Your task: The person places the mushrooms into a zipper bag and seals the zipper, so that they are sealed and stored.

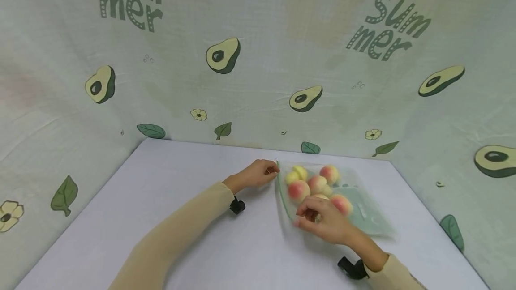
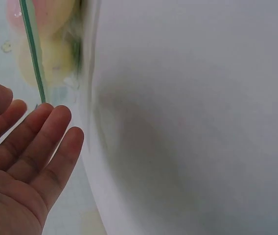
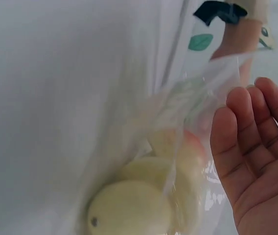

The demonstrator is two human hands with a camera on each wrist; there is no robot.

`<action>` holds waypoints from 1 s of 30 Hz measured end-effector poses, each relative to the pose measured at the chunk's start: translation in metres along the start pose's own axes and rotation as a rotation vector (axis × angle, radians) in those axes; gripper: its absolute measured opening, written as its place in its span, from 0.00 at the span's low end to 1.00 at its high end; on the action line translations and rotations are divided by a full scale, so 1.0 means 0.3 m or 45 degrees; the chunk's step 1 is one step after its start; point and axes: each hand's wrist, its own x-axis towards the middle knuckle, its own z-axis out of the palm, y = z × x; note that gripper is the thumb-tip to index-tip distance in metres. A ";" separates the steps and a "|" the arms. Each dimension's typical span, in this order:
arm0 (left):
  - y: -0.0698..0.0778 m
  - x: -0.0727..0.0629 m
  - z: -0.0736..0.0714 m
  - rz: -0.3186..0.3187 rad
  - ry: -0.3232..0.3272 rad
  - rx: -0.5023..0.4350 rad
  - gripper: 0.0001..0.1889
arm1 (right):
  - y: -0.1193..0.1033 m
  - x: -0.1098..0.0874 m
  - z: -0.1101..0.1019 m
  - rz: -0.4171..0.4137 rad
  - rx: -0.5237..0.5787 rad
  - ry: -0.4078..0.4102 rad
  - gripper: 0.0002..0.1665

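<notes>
A clear zip bag [image 1: 372, 218] with a green strip [image 1: 283, 194] along its mouth lies on the white table. Several pink and yellow peaches [image 1: 298, 190] are inside it. My left hand [image 1: 255, 173] is at the far end of the strip, thumb and index finger close together, seeming to pinch the bag's edge; the contact is partly hidden. My right hand [image 1: 328, 220] is over the near end of the strip. In the right wrist view its fingertips [image 3: 238, 100] are beside the raised film [image 3: 217, 73], with the thumb apart from the fingers.
Yellow fruit [image 1: 297, 174] shows through the bag's far part. Cloth walls [image 1: 258, 57] printed with avocados and leaves surround the white table [image 1: 217, 249] at the back and sides. Black wrist cameras [image 1: 237, 206] are strapped on both arms.
</notes>
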 end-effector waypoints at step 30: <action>-0.099 -0.431 -0.270 -0.060 0.096 0.227 0.12 | 0.170 -0.041 -0.344 0.291 -0.597 0.037 0.11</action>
